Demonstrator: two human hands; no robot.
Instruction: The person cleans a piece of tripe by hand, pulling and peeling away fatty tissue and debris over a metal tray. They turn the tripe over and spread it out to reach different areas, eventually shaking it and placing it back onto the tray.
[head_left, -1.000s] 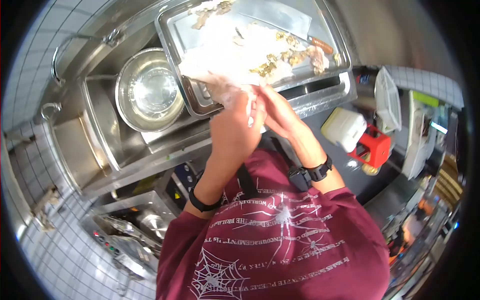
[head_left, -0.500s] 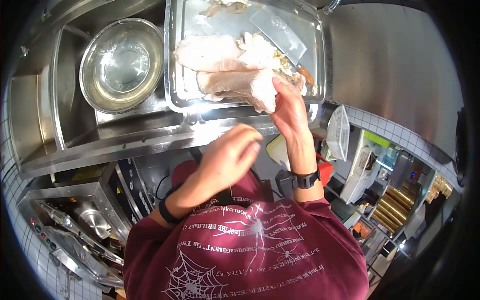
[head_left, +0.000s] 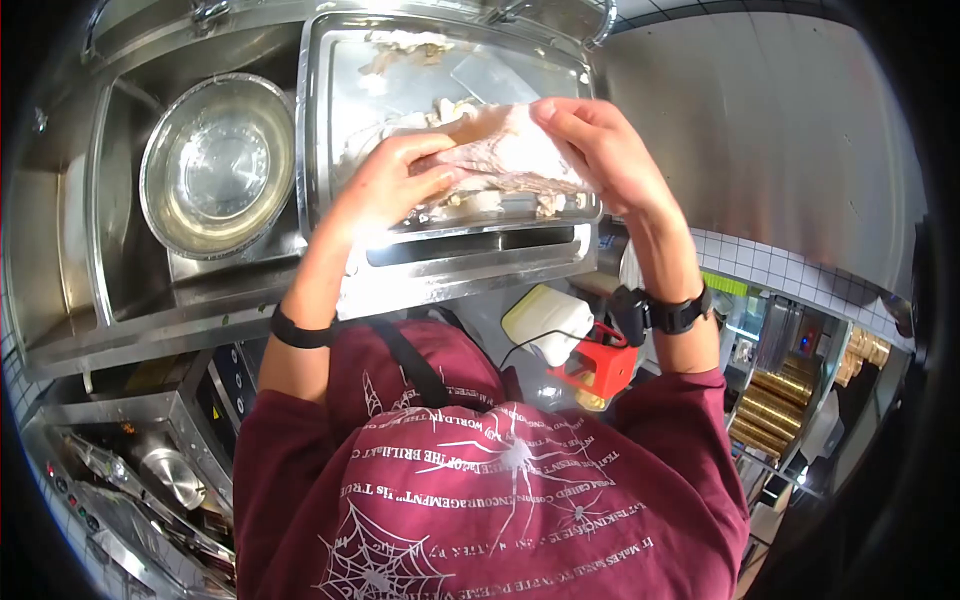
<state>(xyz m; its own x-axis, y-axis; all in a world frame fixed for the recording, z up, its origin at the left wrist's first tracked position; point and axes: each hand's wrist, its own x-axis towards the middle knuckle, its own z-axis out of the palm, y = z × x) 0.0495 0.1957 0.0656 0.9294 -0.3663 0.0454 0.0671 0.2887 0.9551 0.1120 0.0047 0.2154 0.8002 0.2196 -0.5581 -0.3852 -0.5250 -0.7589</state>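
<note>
Both of my hands hold up a thick, floppy piece of pale raw meat (head_left: 525,148) above a metal tray (head_left: 345,85). My left hand (head_left: 385,190) grips its left end, thumb below and fingers on top. My right hand (head_left: 615,155) pinches its right end, with the thumb on the upper face. Bright glare washes out part of the meat. Beneath it in the tray lie more pale pieces and scraps (head_left: 470,203). Behind it shows the broad blade of a cleaver (head_left: 488,78), its handle hidden. More scraps (head_left: 410,42) lie at the tray's far side.
Left of the tray, a round metal bowl (head_left: 150,190) stands in the steel sink (head_left: 125,270). A steel worktop (head_left: 760,130) stretches off to the right. Below the counter are a white jug (head_left: 545,320) and a red object (head_left: 600,365).
My left hand has risen from in front of my body to grip the meat's left end. My right hand has moved slightly right, and the meat is now lifted off the other pieces.
</note>
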